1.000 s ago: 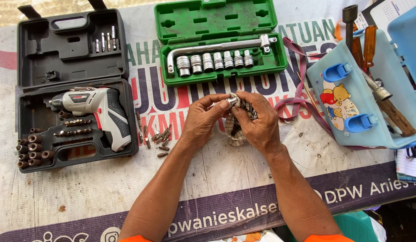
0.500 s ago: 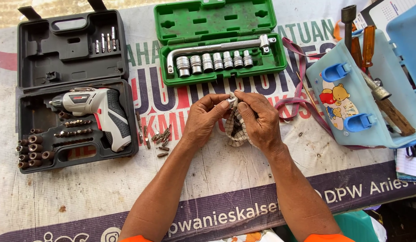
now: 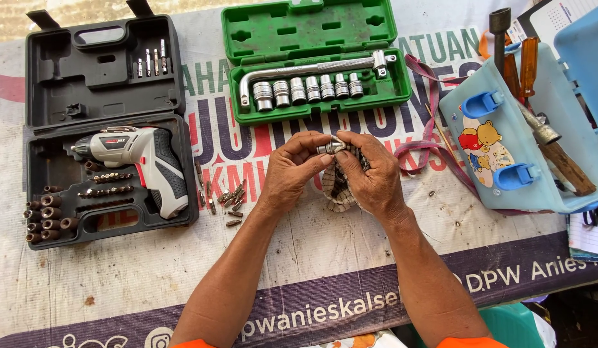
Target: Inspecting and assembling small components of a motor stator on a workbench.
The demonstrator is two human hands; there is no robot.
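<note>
My left hand (image 3: 292,171) and my right hand (image 3: 371,173) meet above the table's middle, both pinching a small metal socket (image 3: 329,147) between their fingertips. A checked cloth (image 3: 339,193) is bunched in my right palm and hangs below it. Just behind my hands lies an open green case (image 3: 312,64) with an L-shaped handle (image 3: 312,67) and a row of several sockets (image 3: 306,89).
An open black case (image 3: 102,129) at the left holds a white-and-grey cordless screwdriver (image 3: 141,158) and several bits. Loose bits (image 3: 225,200) lie beside it. A light blue box (image 3: 524,135) with screwdrivers and a hammer stands at the right. A printed banner (image 3: 350,303) covers the table.
My hands have turned the socket slightly between the fingers and stay in the same place. Nothing else has moved.
</note>
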